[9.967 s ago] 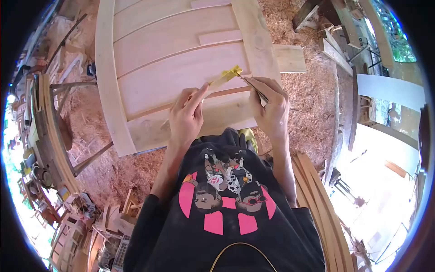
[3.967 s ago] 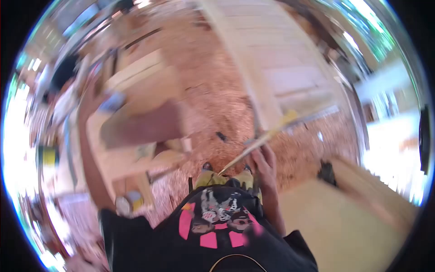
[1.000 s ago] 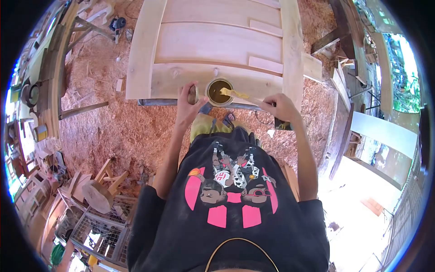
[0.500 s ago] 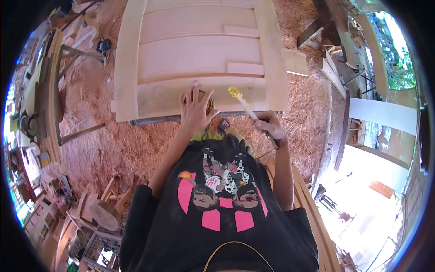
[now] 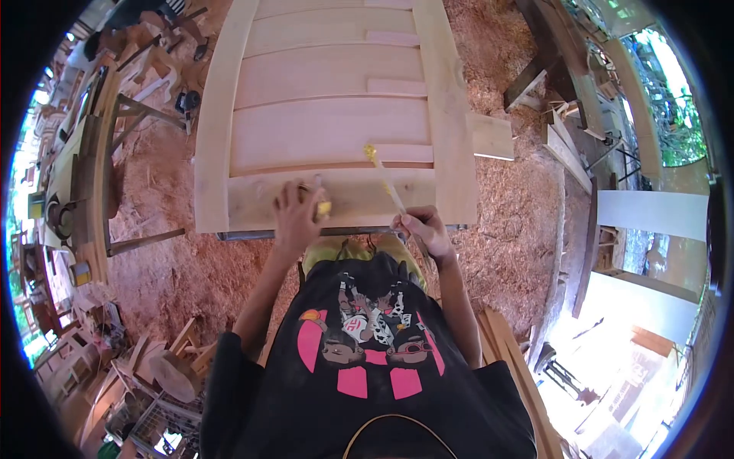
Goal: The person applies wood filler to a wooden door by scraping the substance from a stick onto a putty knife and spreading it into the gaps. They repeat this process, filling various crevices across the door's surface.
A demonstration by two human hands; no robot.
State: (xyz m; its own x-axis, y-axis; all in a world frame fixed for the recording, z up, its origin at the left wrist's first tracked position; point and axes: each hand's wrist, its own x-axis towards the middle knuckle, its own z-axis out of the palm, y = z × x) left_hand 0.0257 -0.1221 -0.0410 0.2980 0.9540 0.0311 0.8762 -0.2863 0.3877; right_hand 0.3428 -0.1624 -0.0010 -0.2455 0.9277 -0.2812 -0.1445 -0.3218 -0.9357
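Observation:
My right hand (image 5: pixel 428 231) grips a slim white stick (image 5: pixel 391 187) by its lower end. Its far tip, coated in a lumpy yellow substance, points up over the wooden panel. My left hand (image 5: pixel 297 218) is curled around a small round container (image 5: pixel 324 208), whose side shows yellow; motion blur hides its details. Both hands are at the near end of a pale framed wooden panel (image 5: pixel 336 138), with the container over its near rail (image 5: pixel 382 191). Thin wooden strips (image 5: pixel 396 86) lie along the panel's right side.
Reddish shavings cover the ground (image 5: pixel 505 229). A wooden bench (image 5: pixel 95 161) and a dark power tool (image 5: pixel 187 101) are on the left. Boards (image 5: pixel 569 153) lean at the right. Stools and wood pieces (image 5: pixel 176 375) crowd the lower left. Part of another person (image 5: pixel 130 15) shows at upper left.
My left hand has shifted left and down, its fingers now around the container rather than over its top. The stick in my right hand has moved left. My view has shifted slightly.

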